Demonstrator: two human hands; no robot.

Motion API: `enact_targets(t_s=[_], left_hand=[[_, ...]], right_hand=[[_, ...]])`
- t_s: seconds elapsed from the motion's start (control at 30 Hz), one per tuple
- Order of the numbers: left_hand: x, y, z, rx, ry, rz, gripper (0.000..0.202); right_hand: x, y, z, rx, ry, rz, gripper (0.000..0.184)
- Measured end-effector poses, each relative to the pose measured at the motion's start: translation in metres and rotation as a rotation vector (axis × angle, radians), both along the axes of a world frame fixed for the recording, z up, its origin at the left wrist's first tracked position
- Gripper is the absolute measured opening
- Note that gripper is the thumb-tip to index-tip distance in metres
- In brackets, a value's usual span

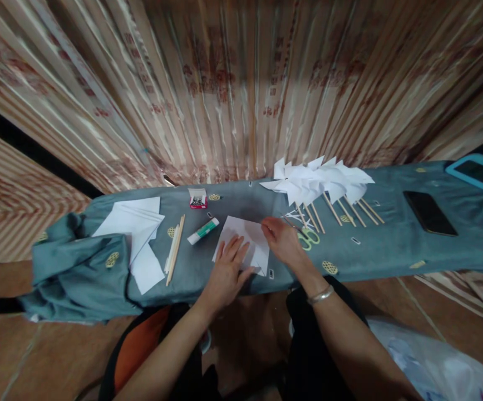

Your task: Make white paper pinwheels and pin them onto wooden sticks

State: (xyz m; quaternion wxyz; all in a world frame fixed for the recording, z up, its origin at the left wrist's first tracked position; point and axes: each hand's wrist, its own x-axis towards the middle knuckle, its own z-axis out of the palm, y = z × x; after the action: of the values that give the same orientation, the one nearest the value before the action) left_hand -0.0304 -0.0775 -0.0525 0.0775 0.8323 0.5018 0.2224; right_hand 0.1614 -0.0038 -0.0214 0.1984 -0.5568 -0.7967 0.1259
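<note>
A white sheet of paper point(246, 236), partly folded, lies on the teal cloth-covered table point(392, 239) right in front of me. My left hand point(227, 270) lies flat on its lower left part, fingers stretched out. My right hand point(281, 239) has its fingers curled at the sheet's upper right edge, pinching or pressing the paper there. A silver bangle point(320, 295) sits on my right wrist. Green-handled scissors point(309, 238) lie just right of my right hand.
A row of white paper pinwheels on wooden sticks point(323, 184) lies at the back right. A glue stick point(202, 231), two loose sticks point(175, 249), a paper stack point(135, 228) and a small red box point(198, 199) lie to the left. A black phone point(429, 213) and a blue-cased tablet point(479, 171) are on the right.
</note>
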Motion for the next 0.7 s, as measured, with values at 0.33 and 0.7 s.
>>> enact_targets(t_s=[0.33, 0.7], left_hand=[[-0.050, 0.034, 0.010, 0.203, -0.199, 0.191, 0.035], [-0.010, 0.019, -0.015, 0.021, -0.104, -0.073, 0.023]], right_hand=[[0.004, 0.007, -0.011, 0.056, 0.115, -0.112, 0.048], [0.003, 0.020, -0.020, -0.020, -0.082, -0.183, 0.059]])
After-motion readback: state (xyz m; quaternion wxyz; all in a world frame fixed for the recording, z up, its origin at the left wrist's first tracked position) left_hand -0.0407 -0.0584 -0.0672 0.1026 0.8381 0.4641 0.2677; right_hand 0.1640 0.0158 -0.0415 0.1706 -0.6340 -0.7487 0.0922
